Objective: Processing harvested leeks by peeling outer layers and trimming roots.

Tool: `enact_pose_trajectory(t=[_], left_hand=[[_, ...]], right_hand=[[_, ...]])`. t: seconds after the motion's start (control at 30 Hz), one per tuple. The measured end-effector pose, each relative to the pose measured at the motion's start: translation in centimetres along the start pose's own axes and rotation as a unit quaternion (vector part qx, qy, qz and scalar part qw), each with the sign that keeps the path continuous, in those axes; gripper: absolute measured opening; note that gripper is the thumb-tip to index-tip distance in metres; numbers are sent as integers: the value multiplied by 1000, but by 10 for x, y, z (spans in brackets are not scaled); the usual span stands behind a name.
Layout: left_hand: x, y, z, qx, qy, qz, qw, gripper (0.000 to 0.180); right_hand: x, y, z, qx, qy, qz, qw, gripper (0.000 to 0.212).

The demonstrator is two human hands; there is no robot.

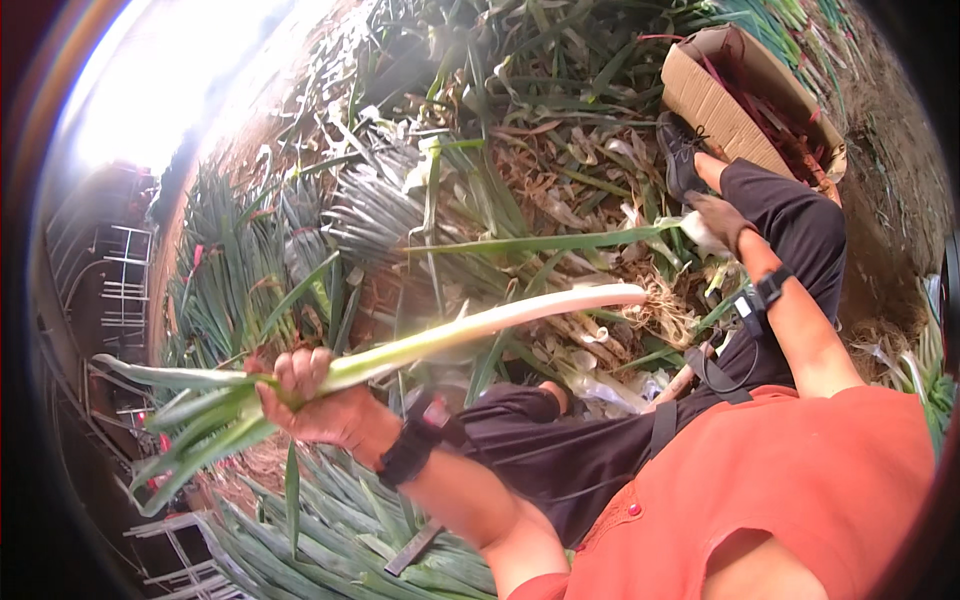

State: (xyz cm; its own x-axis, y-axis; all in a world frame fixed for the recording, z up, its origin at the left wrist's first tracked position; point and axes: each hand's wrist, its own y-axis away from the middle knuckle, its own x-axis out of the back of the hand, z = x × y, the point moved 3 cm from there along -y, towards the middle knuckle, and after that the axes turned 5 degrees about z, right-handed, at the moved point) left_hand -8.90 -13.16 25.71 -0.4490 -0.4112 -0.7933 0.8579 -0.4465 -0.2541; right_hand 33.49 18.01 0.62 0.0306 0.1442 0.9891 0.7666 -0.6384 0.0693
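Observation:
A long green onion (490, 320) with a pale, cleaned-looking stalk lies across the middle of the view. My left hand (305, 392) is closed around it where the leaves begin, and its leaves hang to the left. The root end points right, over a heap of roots and peelings (670, 315). My right hand (718, 222), near my knee, is closed on the white end of a loose onion leaf (560, 241). That green strip stretches left above the stalk, apart from it. The right fingertips are partly hidden.
A cardboard box (715, 105) holding reddish strips stands beyond my shoe (680, 155). Bundled green onions (235, 265) lie at the left, with more (330, 520) below my left arm. Leaf waste (440, 60) covers the far ground. Metal racks (130, 270) stand at the left edge.

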Motion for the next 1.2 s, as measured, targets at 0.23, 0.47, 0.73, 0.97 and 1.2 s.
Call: enact_pose_trajectory(t=[0.23, 0.47, 0.73, 0.97, 1.2], left_hand=[[-6, 0, -12, 27, 16, -73, 997, 32], [-26, 7, -31, 10, -20, 15, 1000, 46], [0, -1, -38, 128, 24, 156, 979, 28], [-25, 5, -40, 108, 39, -25, 993, 24], [-24, 1, -40, 128, 71, -28, 989, 23]], right_hand=[[113, -64, -207, 139, -404, 147, 892, 24], [143, -59, -304, 44, -407, 155, 899, 48], [118, -82, -295, -68, -603, -16, 795, 54], [69, -105, -266, -159, -812, -102, 553, 46], [99, -83, -255, -44, -624, 192, 756, 38]])
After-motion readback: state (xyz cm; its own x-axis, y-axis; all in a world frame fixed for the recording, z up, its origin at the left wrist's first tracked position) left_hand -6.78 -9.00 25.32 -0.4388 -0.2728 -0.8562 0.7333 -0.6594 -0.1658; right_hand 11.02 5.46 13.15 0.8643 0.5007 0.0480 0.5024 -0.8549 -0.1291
